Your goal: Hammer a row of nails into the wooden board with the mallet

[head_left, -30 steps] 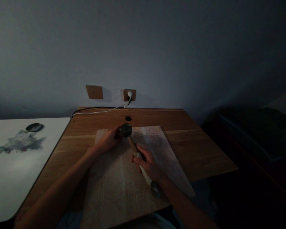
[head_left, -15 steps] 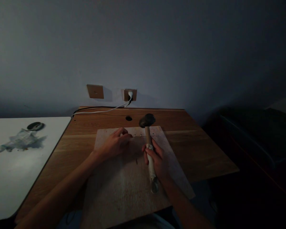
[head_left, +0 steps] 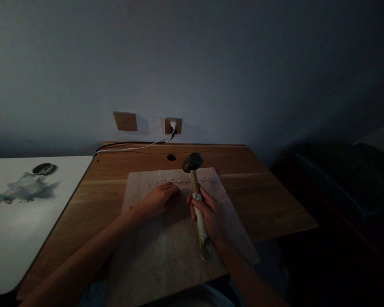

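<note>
My right hand (head_left: 211, 213) is wrapped round the handle of a mallet (head_left: 200, 219), which has a dark rounded head and a pale wrapping on its wooden handle. Its head is raised above the far part of a wooden board (head_left: 160, 251). Several small shiny nails (head_left: 180, 181) stand in a row near the board's far edge. Just in front of that row is my left hand (head_left: 160, 198), its fingers bent and close together; whatever they hold is hidden. A small thin dark piece, perhaps a loose nail (head_left: 184, 215), lies between my hands.
Beneath the board is a wooden table (head_left: 262, 200) with a round cable hole (head_left: 171, 157). A white table (head_left: 25, 230) bearing a dark printed picture adjoins it on the left. A white cable (head_left: 131, 149) runs to a wall socket (head_left: 173, 125) behind.
My left hand has come slightly nearer and lower, uncovering more of the row of nails. The mallet head has shifted a little left in view, still in my right hand.
</note>
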`<action>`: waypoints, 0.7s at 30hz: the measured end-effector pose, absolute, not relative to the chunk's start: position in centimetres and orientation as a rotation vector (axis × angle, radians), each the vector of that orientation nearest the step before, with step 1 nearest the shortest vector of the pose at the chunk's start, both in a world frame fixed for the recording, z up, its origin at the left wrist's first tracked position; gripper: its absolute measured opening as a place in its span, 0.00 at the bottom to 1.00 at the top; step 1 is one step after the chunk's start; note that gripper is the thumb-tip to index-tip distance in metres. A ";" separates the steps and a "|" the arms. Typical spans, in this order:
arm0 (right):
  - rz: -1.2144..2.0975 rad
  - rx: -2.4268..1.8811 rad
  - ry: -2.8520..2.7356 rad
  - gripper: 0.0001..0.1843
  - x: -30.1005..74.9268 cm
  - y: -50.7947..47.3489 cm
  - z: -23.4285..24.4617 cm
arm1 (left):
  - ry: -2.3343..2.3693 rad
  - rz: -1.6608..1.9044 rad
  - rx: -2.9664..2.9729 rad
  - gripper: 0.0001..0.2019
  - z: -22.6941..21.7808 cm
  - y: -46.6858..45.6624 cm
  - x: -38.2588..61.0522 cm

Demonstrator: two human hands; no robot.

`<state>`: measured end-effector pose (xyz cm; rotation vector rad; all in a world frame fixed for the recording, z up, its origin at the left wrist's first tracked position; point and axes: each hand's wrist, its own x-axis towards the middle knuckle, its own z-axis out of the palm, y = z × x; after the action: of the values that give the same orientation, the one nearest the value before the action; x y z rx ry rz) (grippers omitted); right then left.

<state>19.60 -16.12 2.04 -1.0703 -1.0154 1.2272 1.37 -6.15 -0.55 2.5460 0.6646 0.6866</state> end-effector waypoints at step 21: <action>1.519 -1.049 -1.166 0.29 18.8 -15.8 0.5 | 1.160 0.807 2.268 0.12 -0.3 -2.0 -3.6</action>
<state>18.82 -15.84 0.48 -1.0491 -1.1659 1.5189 -3.62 -2.05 -0.25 2.2683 1.1605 0.8075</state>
